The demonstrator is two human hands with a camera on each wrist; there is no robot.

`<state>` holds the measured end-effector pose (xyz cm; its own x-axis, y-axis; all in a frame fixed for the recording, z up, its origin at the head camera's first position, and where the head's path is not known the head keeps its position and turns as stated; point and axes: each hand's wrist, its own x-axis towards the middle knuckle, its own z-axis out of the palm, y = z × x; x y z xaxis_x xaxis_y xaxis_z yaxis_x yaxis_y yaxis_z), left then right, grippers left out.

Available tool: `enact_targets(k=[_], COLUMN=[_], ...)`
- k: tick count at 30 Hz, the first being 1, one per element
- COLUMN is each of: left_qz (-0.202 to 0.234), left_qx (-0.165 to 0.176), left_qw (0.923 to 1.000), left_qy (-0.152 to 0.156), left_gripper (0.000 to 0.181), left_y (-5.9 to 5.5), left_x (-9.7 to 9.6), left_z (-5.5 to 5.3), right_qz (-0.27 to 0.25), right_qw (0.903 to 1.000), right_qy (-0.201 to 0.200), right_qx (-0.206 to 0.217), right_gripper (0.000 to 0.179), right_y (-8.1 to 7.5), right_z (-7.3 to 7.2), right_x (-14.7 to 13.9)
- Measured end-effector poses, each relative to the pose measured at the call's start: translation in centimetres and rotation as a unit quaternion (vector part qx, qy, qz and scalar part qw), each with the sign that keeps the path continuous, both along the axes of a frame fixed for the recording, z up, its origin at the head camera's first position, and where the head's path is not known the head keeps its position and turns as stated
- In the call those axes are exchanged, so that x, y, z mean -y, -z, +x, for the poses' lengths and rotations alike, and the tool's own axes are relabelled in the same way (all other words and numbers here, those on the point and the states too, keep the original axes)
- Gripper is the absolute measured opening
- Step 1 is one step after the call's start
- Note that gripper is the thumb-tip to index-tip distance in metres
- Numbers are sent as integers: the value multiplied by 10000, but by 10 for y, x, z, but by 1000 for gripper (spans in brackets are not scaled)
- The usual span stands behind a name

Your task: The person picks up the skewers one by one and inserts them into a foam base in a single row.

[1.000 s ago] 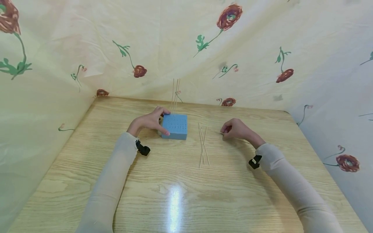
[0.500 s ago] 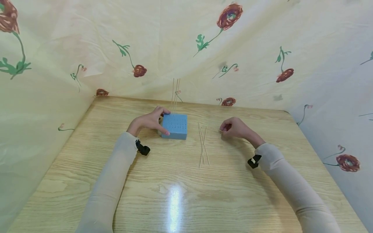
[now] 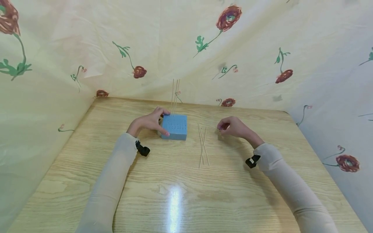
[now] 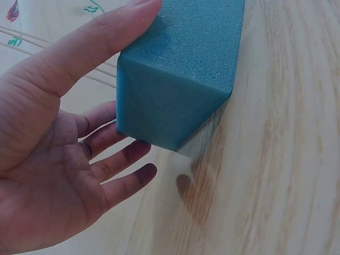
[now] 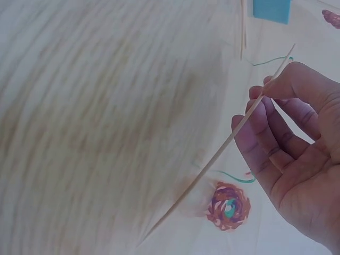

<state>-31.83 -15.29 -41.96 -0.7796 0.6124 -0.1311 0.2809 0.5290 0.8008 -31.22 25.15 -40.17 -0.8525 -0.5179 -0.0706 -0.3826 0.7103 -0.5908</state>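
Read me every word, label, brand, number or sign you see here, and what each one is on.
There are none that I can read.
The blue block shows only holes, no lettering.
The stick in the right hand looks plain.
The flowered sheet carries printed flowers, no words.
A pale patch on the right wrist's black device is too small to make out.

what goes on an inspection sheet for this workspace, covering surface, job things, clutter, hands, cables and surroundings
surface: wood-grain table, shiny near the person
job's things: blue block with rows of holes; upright sticks at its far edge; loose sticks crossing on the table
clutter: nothing seen
left hand: grips the block's side
right hand: pinches a single stick
cables: nothing seen
surroundings: flower-patterned sheet behind the table
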Motion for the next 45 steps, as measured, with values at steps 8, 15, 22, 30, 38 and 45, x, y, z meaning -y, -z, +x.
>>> enact_targets(k=[8,15,22,30,38,45], left_qz=[-53,-38,32,66,93,50], left_qx=[29,34,79,56,78,40], left_qw=[10000,10000,9999,10000,9999,10000], left_qy=[-30,-28,-56,-44,-43,5], left_gripper=[95,94,91,88,89,89], left_y=[3,5,4,2,1,1], left_x=[0,0,0,-1,-1,-1], left_z=[0,1,1,1,0,-2], right_qz=[-289,-507,-743,-892,-1619,-1910], right_qw=[9996,9985,9967,9957,9863,9812], right_qy=[-69,-63,-133,53,262,271], right_qx=[36,-181,-301,-239,180,64], right_gripper=[12,11,11,13,17,22], right_y=[-3,-5,-11,-17,-27,-31], right_z=[1,2,-1,-6,-5,-5], right_x=[4,9,17,23,31,40])
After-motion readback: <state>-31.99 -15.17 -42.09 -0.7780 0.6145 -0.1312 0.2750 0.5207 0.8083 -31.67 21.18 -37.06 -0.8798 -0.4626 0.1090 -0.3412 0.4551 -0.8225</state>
